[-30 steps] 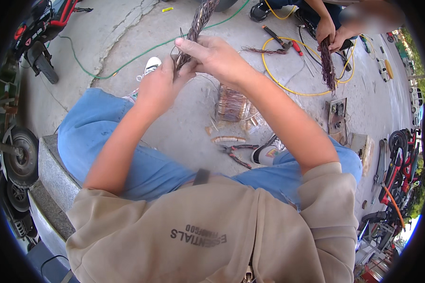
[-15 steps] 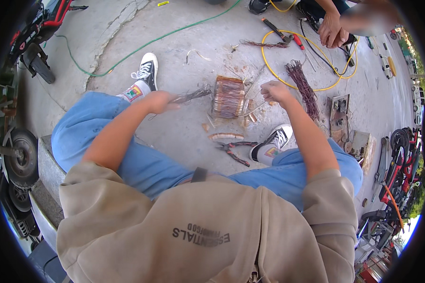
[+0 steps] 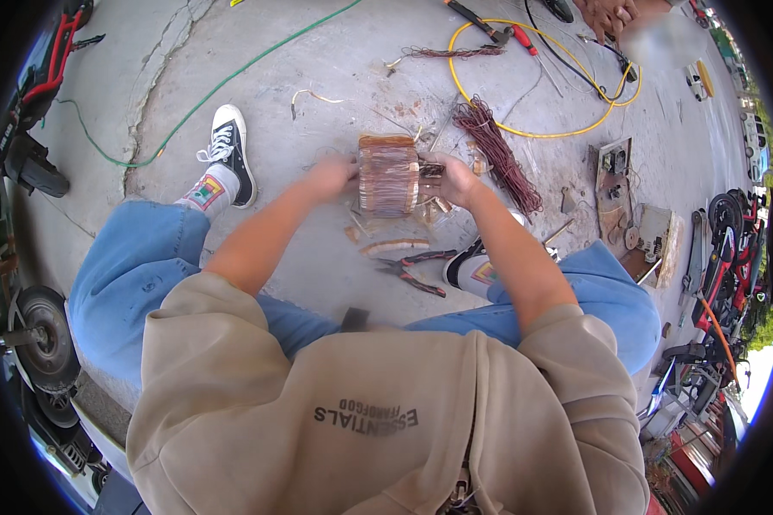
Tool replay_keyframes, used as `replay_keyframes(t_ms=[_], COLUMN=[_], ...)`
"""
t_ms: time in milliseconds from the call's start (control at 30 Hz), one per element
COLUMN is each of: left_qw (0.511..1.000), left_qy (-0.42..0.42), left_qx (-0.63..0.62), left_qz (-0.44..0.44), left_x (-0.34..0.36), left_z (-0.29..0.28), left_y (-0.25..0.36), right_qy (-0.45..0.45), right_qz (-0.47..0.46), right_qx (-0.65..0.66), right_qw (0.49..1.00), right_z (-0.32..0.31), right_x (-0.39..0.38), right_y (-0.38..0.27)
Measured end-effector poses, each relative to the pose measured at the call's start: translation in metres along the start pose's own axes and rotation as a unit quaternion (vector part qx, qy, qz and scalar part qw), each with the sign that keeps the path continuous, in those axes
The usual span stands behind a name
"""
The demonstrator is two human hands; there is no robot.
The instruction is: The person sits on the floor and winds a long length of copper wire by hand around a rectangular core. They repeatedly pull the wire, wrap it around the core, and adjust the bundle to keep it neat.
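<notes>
A drum-shaped motor stator (image 3: 388, 178), its ribbed metal side streaked reddish brown, is between my hands just ahead of me. My left hand (image 3: 330, 178) is at its left end, smeared by motion, with the fingertips hidden against it. Around the right end my right hand (image 3: 453, 178) has its fingers closed, next to some dark strands (image 3: 430, 175). I cannot tell whether the stator touches the floor. Below it lie a curved pale strip (image 3: 393, 247) and red-and-black pliers (image 3: 416, 270), by my right shoe.
A bundle of reddish wire (image 3: 500, 159) lies to the right, near a looped yellow hose (image 3: 458, 73), a hammer (image 3: 479, 23) and a red-handled screwdriver (image 3: 524, 39). Rusty metal boxes (image 3: 611, 184) stand farther right. Another person's hands (image 3: 608, 15) are at the far right. A green hose (image 3: 232, 73) crosses the left.
My left hand came right to the stator; the dark wire bundle it held no longer shows there. My right hand moved left onto the stator's right end. The stator has shifted slightly left.
</notes>
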State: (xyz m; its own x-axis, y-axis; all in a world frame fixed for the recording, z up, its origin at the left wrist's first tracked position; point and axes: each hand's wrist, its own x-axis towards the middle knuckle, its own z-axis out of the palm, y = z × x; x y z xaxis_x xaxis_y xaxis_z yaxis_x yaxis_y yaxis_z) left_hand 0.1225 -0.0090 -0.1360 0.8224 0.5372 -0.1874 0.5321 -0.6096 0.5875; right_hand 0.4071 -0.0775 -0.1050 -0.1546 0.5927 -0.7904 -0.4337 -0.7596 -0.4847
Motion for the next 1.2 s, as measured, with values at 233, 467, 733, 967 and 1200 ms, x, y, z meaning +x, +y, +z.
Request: replay_keyframes(t_ms=[233, 467, 733, 967, 1200], left_qw=[0.968, 0.966, 0.960, 0.996, 0.997], left_qy=[0.086, 0.030, 0.076, 0.061, -0.048], left_qx=[-0.167, -0.193, -0.162, 0.048, -0.044], left_qz=[-0.166, -0.169, -0.215, -0.033, -0.035], left_x=[0.000, -0.001, 0.003, 0.065, 0.098], left_z=[0.007, -0.020, -0.104, -0.095, -0.079], left_y=[0.037, 0.040, 0.046, 0.127, 0.143], right_qy=[0.111, 0.209, 0.530, 0.170, 0.266], right_qz=[-0.064, -0.138, -0.436, -0.830, -0.759], right_qx=[0.257, 0.232, -0.019, -0.116, -0.205], right_qw=[0.958, 0.940, 0.728, 0.519, 0.558], right_z=[0.022, -0.003, -0.036, 0.119, 0.131], right_x=[0.017, 0.031, -0.081, -0.220, -0.314], right_y=[0.034, 0.030, -0.118, -0.183, -0.212])
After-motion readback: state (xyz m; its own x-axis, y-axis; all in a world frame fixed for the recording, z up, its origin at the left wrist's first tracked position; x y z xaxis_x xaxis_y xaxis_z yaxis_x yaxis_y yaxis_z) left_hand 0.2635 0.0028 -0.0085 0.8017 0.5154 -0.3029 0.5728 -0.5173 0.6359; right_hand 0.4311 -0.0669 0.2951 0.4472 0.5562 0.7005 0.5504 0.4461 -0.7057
